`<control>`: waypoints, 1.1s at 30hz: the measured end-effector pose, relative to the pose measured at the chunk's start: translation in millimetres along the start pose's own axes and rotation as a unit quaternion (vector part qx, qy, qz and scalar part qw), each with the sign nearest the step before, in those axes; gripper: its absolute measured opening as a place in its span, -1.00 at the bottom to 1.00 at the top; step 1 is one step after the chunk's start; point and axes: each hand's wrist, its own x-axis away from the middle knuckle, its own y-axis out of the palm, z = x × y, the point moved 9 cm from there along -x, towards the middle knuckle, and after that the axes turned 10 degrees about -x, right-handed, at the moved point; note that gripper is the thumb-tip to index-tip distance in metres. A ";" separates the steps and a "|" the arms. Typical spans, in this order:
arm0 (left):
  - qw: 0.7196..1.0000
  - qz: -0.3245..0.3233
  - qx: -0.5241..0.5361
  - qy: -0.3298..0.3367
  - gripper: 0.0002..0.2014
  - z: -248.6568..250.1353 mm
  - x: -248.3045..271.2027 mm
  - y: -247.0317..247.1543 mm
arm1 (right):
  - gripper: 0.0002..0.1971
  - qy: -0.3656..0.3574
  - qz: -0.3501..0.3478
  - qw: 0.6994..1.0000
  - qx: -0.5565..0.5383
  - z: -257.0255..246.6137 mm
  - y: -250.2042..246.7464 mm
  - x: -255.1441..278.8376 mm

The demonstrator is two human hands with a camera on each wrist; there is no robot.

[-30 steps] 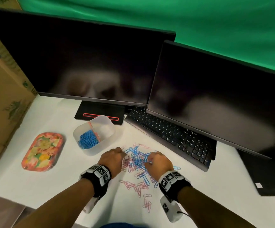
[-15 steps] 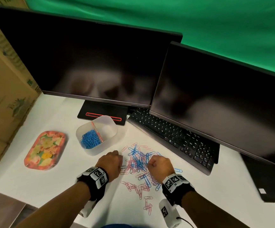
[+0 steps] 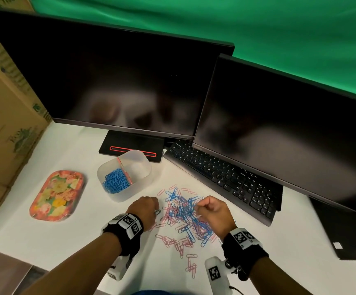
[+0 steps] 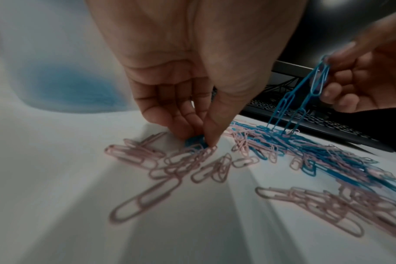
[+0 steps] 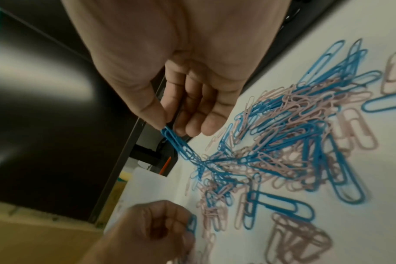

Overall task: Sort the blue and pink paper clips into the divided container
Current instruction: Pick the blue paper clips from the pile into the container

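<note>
Over the mixed clips (image 3: pixel 185 213) near the container (image 3: pixel 128 177), blue clips (image 5: pixel 181 144) are pinched and lifted by the right hand (image 3: pixel 212 211), while a blue clip (image 4: pixel 196 141) is pinched against the table (image 3: pixel 45 241) by the left hand (image 3: pixel 145 209).

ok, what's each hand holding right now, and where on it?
Right hand: blue paper clips pinched at their top ends, the rest trailing into the pile. Left hand: a blue clip pinched down at the table; grip point hidden.

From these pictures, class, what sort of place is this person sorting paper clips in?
Most likely an office desk set up for recording: two dark monitors and a black keyboard stand on a white table, with a green backdrop behind.
</note>
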 end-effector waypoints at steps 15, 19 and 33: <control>0.911 0.007 0.410 -0.041 -0.79 5.6 -11.1 -26.2 | -0.88 0.100 -0.024 0.959 -0.266 -12.0 -0.6 10.2; 0.848 -0.037 0.522 -0.084 -0.75 7.8 -22.5 -21.0 | -0.88 0.139 0.015 0.935 -0.326 -1.6 -1.0 13.2; 0.998 0.034 0.045 -0.030 -0.84 43.3 -44.2 -26.7 | -0.88 0.237 0.118 0.925 -0.274 38.5 -16.4 34.2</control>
